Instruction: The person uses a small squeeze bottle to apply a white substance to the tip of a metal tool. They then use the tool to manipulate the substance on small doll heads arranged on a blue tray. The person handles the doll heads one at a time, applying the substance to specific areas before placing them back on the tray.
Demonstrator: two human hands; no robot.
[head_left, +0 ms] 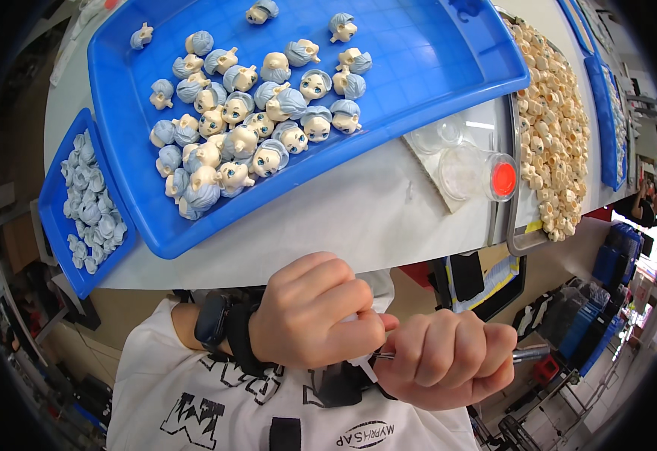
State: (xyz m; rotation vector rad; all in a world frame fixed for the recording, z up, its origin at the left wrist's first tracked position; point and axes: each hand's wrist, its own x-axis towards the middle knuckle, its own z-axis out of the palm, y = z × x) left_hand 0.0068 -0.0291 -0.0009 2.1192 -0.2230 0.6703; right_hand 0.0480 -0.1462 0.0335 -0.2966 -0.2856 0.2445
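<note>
My left hand (317, 312), with a dark watch and a black band at the wrist, is closed in a fist in front of my chest. A white piece with a narrow tapered tip (364, 367) pokes out below its fingers; the rest is hidden in the grip. Close beside it, my right hand (449, 357) is also closed, around a slim metal rod-like tool (531, 353) whose end sticks out to the right. Both hands are just off the table's near edge. Whether anything else is between them is hidden.
A large blue tray (418, 45) holds many doll heads (268, 158) with pale blue hair. Left of it, a smaller blue tray (51, 199) holds pale blue hair pieces (88, 203). Clear jars (464, 173), one with a red part, stand near a metal tray (528, 242) of beige pieces (558, 135).
</note>
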